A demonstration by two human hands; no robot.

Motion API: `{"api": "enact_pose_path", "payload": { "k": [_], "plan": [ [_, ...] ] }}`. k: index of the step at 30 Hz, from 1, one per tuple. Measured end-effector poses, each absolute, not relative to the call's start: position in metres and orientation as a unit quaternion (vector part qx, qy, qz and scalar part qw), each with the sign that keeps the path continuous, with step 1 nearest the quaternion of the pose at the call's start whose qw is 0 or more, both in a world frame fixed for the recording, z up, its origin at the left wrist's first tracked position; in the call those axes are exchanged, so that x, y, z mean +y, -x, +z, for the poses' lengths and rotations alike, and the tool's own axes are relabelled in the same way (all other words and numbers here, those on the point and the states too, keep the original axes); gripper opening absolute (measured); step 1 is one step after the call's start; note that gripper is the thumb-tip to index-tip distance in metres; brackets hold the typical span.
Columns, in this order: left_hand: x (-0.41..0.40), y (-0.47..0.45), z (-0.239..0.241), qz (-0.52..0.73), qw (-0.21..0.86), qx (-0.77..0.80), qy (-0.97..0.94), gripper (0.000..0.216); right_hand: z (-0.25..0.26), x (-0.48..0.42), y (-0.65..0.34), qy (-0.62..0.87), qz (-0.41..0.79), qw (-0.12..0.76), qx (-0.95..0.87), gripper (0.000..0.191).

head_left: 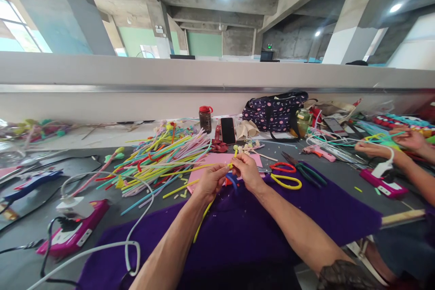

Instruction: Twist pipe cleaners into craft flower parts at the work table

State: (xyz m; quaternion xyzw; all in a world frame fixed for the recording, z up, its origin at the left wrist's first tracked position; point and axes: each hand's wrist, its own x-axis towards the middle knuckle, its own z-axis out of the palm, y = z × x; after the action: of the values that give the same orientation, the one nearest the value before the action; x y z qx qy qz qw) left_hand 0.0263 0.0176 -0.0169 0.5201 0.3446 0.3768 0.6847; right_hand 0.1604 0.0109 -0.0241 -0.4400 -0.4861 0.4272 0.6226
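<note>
My left hand (pixel 211 182) is closed around a yellow pipe cleaner (pixel 201 222) that trails down over the purple cloth (pixel 258 231). My right hand (pixel 247 171) pinches the same pipe cleaner's upper end, close against the left hand. Both hands hover above a pink sheet (pixel 210 163). A heap of coloured pipe cleaners (pixel 159 158) lies just left of the hands. Red-handled scissors (pixel 282 167) and yellow-handled scissors (pixel 287 182) lie right of my right hand.
A pink device with a white cable (pixel 73 229) sits front left. A brown jar (pixel 205 119), a phone (pixel 228 130) and a dotted bag (pixel 275 111) stand by the back wall. Another person's hands (pixel 390 147) work at the right, near a pink glue gun (pixel 317 152) and green pliers (pixel 306 170).
</note>
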Motion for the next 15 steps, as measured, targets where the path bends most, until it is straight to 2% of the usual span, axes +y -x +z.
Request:
{"api": "enact_pose_path", "payload": {
  "k": [15],
  "plan": [
    [0.0179, -0.0278, -0.0195, 0.373, 0.665, 0.356, -0.541, 0.031, -0.0245, 0.0123, -0.1577, 0.445, 0.429, 0.626, -0.475, 0.017]
  ]
}}
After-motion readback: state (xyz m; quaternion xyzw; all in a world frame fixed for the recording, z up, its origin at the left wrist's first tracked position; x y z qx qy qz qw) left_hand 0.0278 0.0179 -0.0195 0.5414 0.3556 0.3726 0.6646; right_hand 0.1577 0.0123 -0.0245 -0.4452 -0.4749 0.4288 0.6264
